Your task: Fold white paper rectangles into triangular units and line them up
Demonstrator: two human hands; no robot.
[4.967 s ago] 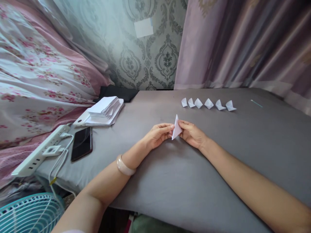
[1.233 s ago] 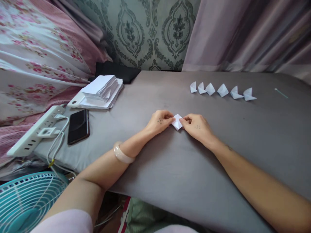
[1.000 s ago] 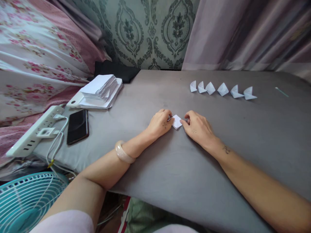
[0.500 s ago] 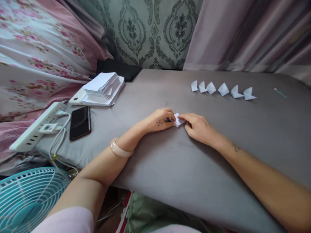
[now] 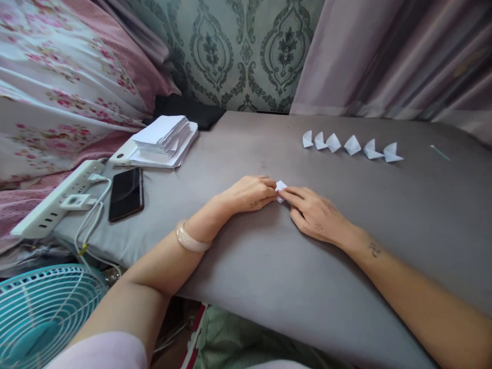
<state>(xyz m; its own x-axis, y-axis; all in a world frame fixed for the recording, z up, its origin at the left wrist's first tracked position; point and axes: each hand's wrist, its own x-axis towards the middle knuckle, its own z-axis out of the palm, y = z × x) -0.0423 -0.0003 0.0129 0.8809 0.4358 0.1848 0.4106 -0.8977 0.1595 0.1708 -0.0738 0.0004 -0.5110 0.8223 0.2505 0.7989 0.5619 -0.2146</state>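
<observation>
A small white folded paper piece lies on the grey cloth-covered table, mostly covered by my fingers. My left hand pinches its left side with fingers curled. My right hand presses down on its right side with fingers held together and laid flat over it. Only a small corner of the paper shows between the two hands. A row of several finished folded paper pieces stands further back on the table, to the right.
A stack of white paper sheets sits at the table's left rear, with a black phone and a white power strip nearer me. A teal fan stands low left. A thin stick lies far right. Curtains and wallpaper close the back.
Five seconds ago both hands held the paper upright as a tall triangle; it came down flat onto the table, and my fingers have since closed over it until little shows.
</observation>
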